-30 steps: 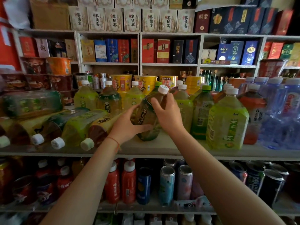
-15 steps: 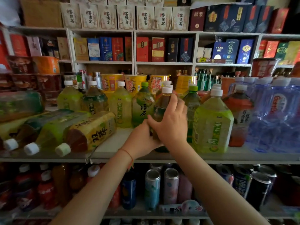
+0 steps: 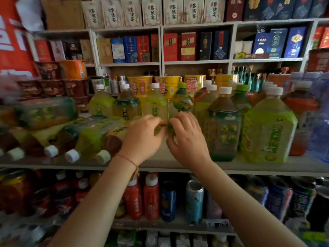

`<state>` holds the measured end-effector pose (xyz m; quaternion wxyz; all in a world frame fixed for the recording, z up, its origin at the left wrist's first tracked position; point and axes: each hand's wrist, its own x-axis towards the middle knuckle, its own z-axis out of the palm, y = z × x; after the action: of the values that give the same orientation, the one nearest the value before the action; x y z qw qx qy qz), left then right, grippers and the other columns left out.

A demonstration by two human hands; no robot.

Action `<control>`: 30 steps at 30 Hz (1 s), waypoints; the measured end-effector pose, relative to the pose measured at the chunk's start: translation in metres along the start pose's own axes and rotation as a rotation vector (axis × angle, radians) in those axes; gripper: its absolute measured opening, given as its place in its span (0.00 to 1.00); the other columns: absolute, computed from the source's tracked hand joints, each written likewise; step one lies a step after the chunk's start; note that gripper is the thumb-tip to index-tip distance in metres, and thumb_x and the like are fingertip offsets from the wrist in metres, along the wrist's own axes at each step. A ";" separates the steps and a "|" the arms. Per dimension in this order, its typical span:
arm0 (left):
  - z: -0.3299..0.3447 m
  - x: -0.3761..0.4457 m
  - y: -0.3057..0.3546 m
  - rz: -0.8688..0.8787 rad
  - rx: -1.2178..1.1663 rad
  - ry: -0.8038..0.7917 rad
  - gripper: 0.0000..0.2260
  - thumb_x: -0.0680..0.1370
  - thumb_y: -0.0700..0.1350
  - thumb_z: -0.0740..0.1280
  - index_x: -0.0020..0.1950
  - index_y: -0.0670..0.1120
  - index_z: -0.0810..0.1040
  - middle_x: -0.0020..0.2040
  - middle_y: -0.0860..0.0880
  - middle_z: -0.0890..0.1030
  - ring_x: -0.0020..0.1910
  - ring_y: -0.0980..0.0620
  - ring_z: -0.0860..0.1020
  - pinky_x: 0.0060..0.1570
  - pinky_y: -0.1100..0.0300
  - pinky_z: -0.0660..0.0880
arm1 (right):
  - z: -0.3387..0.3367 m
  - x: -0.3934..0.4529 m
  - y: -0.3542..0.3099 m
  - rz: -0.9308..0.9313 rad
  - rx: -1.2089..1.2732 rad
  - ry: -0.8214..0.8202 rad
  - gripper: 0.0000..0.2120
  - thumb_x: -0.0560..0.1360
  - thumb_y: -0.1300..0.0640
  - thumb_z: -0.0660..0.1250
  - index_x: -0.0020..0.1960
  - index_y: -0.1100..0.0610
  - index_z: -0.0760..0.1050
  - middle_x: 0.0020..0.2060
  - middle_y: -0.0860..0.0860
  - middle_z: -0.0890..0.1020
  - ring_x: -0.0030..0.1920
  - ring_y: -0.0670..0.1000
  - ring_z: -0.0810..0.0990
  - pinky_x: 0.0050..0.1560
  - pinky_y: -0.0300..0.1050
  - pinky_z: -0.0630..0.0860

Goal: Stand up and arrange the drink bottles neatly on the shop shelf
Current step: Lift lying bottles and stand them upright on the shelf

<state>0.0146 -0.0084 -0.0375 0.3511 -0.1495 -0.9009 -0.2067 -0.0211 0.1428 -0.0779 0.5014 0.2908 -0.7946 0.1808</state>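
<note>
Two hands, left point(image 3: 142, 138) and right point(image 3: 187, 139), were at the shelf point(image 3: 231, 166). At least four bottles point(image 3: 92, 139) lay on their sides at 9 o'clock, white caps outward. Some nine bottles point(image 3: 222, 125) stood upright from 12 to 3 o'clock. Four yellow tubs point(image 3: 140, 84) stood at 12 o'clock behind.

Lighting's soft and kinda flat, warm-ish, no hard shadows and no real glare anywhere. The lower shelf point(image 3: 160, 223) at 6 o'clock sits way dimmer, its cans and bottles half lost in shade. Motion blur is heavy at 9 o'clock, where the lying bottles point(image 3: 74, 138) smear, and at 3 o'clock the blue water bottles point(image 3: 318, 122) go mushy. Both hands point(image 3: 142, 138) look slightly soft too. Wide-angle bend curves the shelf lines toward the edges. Sharpest bit is around 12 o'clock.
</note>
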 end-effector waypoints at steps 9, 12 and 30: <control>-0.073 -0.013 -0.126 -0.087 0.209 -0.199 0.14 0.83 0.51 0.61 0.65 0.50 0.80 0.65 0.50 0.79 0.65 0.48 0.74 0.67 0.50 0.69 | 0.074 0.019 -0.111 0.105 0.025 -0.479 0.51 0.65 0.36 0.75 0.79 0.52 0.57 0.78 0.57 0.60 0.78 0.61 0.55 0.76 0.63 0.58; -0.074 -0.017 -0.146 -0.025 0.061 -0.217 0.15 0.84 0.48 0.61 0.68 0.48 0.79 0.70 0.51 0.77 0.71 0.49 0.71 0.73 0.50 0.65 | 0.086 0.018 -0.125 0.092 -0.047 -0.340 0.45 0.63 0.39 0.77 0.73 0.57 0.66 0.70 0.58 0.71 0.74 0.63 0.65 0.69 0.64 0.68; -0.065 0.004 -0.103 0.076 -0.374 -0.548 0.39 0.76 0.38 0.71 0.80 0.56 0.55 0.69 0.52 0.72 0.65 0.52 0.73 0.61 0.61 0.70 | 0.029 0.059 -0.085 0.414 0.123 0.036 0.25 0.71 0.32 0.66 0.58 0.48 0.80 0.51 0.48 0.69 0.51 0.49 0.74 0.49 0.49 0.77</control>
<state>0.0063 -0.1282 -0.0192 0.0696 -0.2948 -0.9021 -0.3074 -0.0058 0.0443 -0.0375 0.4489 0.1484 -0.8157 0.3333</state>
